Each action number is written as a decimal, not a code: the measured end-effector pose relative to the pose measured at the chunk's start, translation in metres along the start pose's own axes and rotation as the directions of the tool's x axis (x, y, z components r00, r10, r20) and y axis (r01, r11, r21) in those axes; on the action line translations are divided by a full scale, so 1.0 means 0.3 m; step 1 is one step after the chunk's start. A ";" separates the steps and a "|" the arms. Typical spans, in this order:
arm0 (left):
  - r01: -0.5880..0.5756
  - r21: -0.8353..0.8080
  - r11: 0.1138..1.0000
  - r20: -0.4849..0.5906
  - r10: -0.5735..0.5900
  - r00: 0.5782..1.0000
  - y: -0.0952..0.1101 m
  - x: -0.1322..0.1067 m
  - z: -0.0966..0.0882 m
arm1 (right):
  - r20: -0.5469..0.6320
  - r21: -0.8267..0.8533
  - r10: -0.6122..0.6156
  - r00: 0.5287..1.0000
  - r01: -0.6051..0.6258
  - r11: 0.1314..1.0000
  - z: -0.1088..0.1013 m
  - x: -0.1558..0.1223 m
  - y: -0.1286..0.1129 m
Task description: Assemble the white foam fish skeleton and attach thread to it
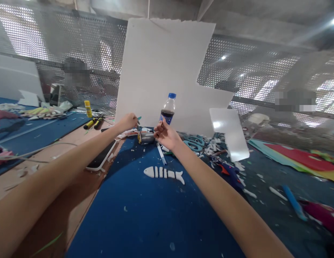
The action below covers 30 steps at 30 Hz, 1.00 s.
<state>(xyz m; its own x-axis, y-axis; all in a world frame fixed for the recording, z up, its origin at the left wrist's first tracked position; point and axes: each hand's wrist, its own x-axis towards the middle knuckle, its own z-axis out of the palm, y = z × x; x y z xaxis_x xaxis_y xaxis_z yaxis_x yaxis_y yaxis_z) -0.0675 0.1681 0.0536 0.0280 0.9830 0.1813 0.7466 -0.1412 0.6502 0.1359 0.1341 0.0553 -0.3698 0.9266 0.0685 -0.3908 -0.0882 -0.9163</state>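
Note:
Both my arms reach forward over a blue mat [145,215]. My left hand [128,121] is closed in a pinch on a small teal-handled tool [139,119], right above a roll of grey tape [145,138]. My right hand [164,134] is closed on the right side of that tape roll. A white foam fish skeleton [164,174] lies on the mat nearer to me. A blue-and-white pen [161,153] lies just under my right wrist. A cola bottle with a blue cap [168,108] stands behind my hands.
A large white foam board [161,68] leans behind the bottle, and a smaller white sheet [231,132] at right. A phone [102,156] lies left of the mat. Teal scissors [194,142], a glue gun [228,171], foam scraps, yellow glue stick [87,108], coloured sheets [298,157] lie around.

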 end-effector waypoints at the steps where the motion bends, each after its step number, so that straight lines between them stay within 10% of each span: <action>1: -0.002 0.016 1.000 0.009 0.002 1.000 -0.001 -0.001 -0.006 | -0.003 0.016 -0.001 1.000 0.001 1.000 -0.001 0.000 0.001; 13: -0.237 0.029 0.971 0.217 0.226 0.950 0.146 -0.100 -0.134 | 0.052 -0.082 -0.031 0.998 0.035 0.996 0.002 -0.019 -0.015; 21: -0.402 -0.015 0.915 -0.036 0.402 0.915 0.227 -0.150 -0.114 | 0.121 -0.396 -0.038 0.992 0.084 0.915 0.047 -0.021 0.052; 30: -0.347 -0.183 0.920 -0.211 0.308 0.928 0.189 -0.102 -0.088 | 0.132 -0.410 -0.095 0.987 0.141 0.901 0.046 -0.022 0.057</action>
<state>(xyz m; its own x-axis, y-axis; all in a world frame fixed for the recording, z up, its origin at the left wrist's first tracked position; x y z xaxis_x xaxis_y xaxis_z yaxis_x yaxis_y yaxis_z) -0.0436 0.1269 0.1044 0.1158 0.8436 0.5243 0.5552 -0.4927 0.6701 0.1201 0.1215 0.0447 -0.4387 0.8746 0.2065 -0.0583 0.2016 -0.9777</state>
